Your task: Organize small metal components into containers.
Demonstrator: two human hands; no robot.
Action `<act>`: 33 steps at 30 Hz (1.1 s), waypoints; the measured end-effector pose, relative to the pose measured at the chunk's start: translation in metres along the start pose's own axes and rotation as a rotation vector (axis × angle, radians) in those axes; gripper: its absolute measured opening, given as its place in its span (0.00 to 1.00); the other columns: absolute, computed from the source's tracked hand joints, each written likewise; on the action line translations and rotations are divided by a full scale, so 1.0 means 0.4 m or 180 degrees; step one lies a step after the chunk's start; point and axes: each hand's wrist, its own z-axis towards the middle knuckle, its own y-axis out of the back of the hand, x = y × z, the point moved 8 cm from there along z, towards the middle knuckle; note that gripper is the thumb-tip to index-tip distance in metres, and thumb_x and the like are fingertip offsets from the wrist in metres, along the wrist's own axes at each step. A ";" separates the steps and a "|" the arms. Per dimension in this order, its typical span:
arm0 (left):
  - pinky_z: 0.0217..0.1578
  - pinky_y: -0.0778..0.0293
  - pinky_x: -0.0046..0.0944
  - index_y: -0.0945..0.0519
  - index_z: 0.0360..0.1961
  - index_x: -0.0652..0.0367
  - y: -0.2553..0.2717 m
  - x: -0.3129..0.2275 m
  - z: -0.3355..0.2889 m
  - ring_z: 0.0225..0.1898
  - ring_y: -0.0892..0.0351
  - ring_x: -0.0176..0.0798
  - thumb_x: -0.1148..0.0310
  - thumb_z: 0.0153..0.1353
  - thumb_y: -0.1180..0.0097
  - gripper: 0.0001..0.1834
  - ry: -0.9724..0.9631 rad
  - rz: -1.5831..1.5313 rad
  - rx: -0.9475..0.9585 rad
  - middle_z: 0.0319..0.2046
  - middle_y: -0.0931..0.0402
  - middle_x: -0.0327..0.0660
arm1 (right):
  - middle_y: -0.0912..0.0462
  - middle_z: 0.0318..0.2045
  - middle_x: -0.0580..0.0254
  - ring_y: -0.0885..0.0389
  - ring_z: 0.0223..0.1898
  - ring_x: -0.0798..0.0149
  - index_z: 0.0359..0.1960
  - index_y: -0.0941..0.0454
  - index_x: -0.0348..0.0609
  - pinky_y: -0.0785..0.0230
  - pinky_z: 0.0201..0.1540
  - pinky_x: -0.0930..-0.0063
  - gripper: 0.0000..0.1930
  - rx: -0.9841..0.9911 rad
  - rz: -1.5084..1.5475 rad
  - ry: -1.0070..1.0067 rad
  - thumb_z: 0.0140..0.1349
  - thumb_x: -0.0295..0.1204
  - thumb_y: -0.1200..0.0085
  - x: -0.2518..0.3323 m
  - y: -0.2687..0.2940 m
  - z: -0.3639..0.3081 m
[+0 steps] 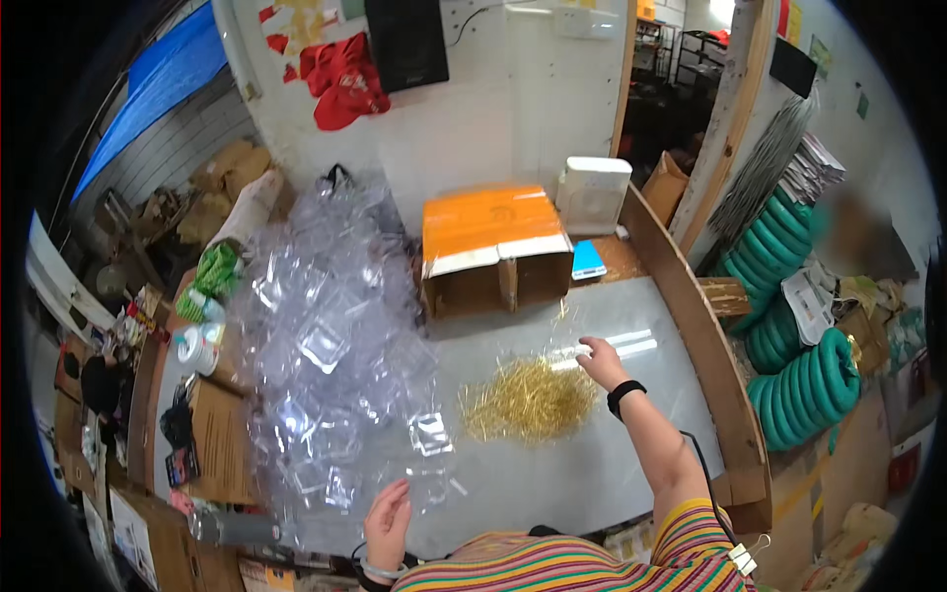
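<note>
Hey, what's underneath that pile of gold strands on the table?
The grey tabletop shows all around the gold strands, so they seem to lie on it. Whatever is beneath the dense middle is covered and can't be seen.

2 hands in view, both bare, well apart. Right arm [671, 459] reaches forward from the lower right, elbow slightly bent, forearm slanting up and leftward. Right wrist [623, 392] roughly in line with it. Right hand [604, 364] farther out, back uppermost, fingers pointing left, loosely parted. Left hand [387, 520] low, close to the torso [523, 562]; fingers upward, close together, gently curved, relaxed. Left wrist [381, 568] near the lower edge; left forearm mostly hidden
</note>
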 end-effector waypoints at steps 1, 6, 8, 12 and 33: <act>0.56 0.25 0.47 0.23 0.55 0.67 -0.023 0.006 0.035 0.58 0.25 0.45 0.77 0.67 0.50 0.16 0.0120 -0.0470 -0.0067 0.59 0.29 0.51 | 0.22 0.54 0.43 0.24 0.56 0.45 0.53 0.21 0.42 0.32 0.60 0.59 0.23 -0.0150 -0.0012 -0.0061 0.54 0.35 0.41 -0.021 0.019 0.029; 0.52 0.21 0.47 0.24 0.55 0.71 -0.073 -0.108 0.244 0.56 0.24 0.45 0.77 0.67 0.52 0.16 0.0181 -0.1211 0.0163 0.56 0.25 0.51 | 0.26 0.56 0.41 0.26 0.57 0.43 0.59 0.28 0.38 0.32 0.60 0.57 0.32 -0.0513 -0.0283 -0.0185 0.51 0.36 0.38 -0.062 0.039 0.174; 0.52 0.22 0.48 0.24 0.55 0.72 -0.133 -0.109 0.324 0.56 0.24 0.45 0.77 0.67 0.52 0.17 0.0238 -0.1295 0.0238 0.55 0.25 0.51 | 0.28 0.57 0.41 0.30 0.59 0.42 0.63 0.34 0.38 0.35 0.62 0.56 0.39 -0.0628 -0.0532 -0.0243 0.49 0.38 0.35 -0.102 0.056 0.252; 0.56 0.26 0.45 0.25 0.57 0.71 -0.199 -0.072 0.392 0.54 0.22 0.44 0.72 0.69 0.51 0.18 0.0660 -0.1025 0.0337 0.54 0.23 0.51 | 0.31 0.58 0.39 0.33 0.60 0.40 0.67 0.41 0.39 0.38 0.64 0.55 0.46 -0.0735 -0.0883 -0.0303 0.45 0.40 0.32 -0.099 0.038 0.403; 0.53 0.27 0.38 0.22 0.55 0.69 -0.214 0.076 0.383 0.48 0.20 0.38 0.69 0.69 0.49 0.17 0.1501 -0.0497 -0.0116 0.53 0.21 0.48 | 0.39 0.62 0.39 0.35 0.59 0.38 0.72 0.44 0.60 0.41 0.60 0.48 0.55 -0.1192 -0.1777 -0.0950 0.38 0.51 0.33 -0.116 0.115 0.669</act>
